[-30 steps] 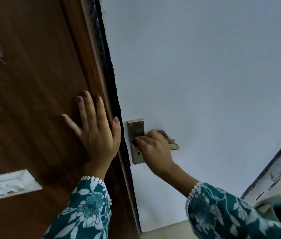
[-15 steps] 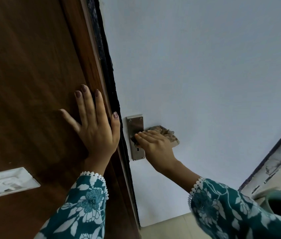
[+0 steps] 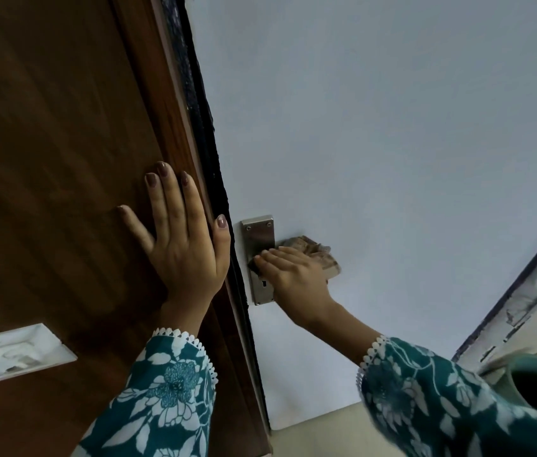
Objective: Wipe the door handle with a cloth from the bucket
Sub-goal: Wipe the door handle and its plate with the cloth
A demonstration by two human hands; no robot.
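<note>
A steel handle plate with a keyhole sits on the pale blue-white door. My right hand covers the lever and presses a brownish crumpled cloth over it; the lever itself is hidden under the hand and cloth. My left hand lies flat with fingers spread on the brown wooden door leaf, close to its edge, holding nothing. The teal bucket's rim shows at the lower right.
A black seal strip runs down the wooden leaf's edge. A white moulded panel sits low on the brown leaf. A worn door frame rises at the right, with beige floor below.
My right hand has flattened over the cloth and slid slightly along the handle, showing more cloth above the fingers. The left hand stays pressed on the wood. The view shifted a little.
</note>
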